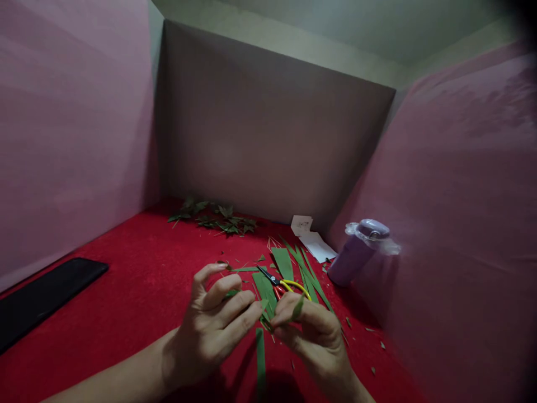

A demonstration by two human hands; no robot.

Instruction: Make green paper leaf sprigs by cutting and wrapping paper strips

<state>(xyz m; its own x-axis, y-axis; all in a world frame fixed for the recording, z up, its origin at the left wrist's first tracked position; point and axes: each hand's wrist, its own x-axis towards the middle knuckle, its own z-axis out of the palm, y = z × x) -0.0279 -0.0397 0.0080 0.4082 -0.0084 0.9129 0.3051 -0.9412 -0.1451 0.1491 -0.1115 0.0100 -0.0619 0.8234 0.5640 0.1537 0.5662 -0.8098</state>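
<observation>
Green leaf, one small folded piece (265, 320): situated between the two hands, at the fingertips of the right hand (274, 324) and just beside those of the left hand (241, 305). Right fingers (289, 305): drawn narrow, thumb and forefinger pinching the folded piece at its right edge; a pointed green tip (298, 308) shows above the knuckles. Left fingers (246, 322): curled and slightly parted, the lower fingertips reaching the left edge of the same piece; the thumb is hidden, so whether they grip it cannot be told. A bit of green shows between the left fingers. Scissors, one pair, black blades, red and yellow handles (276, 281): beyond the right hand, lying over cut leaf. Leaf panels, broad, flat (283, 263): beside the scissors. Leaf strips, long, narrow (312, 274): to the right of the panels. Single strip (260, 358): on the near side, below the folded piece. Leafy sprigs, dark green (226, 221): along the back of the worktop (138, 280), which is red. White papers, one marked (302, 224), one plain (318, 247): back right. Purple tumbler (351, 260), clear plastic about its top: right side. Black flat object (50, 296): far left.
</observation>
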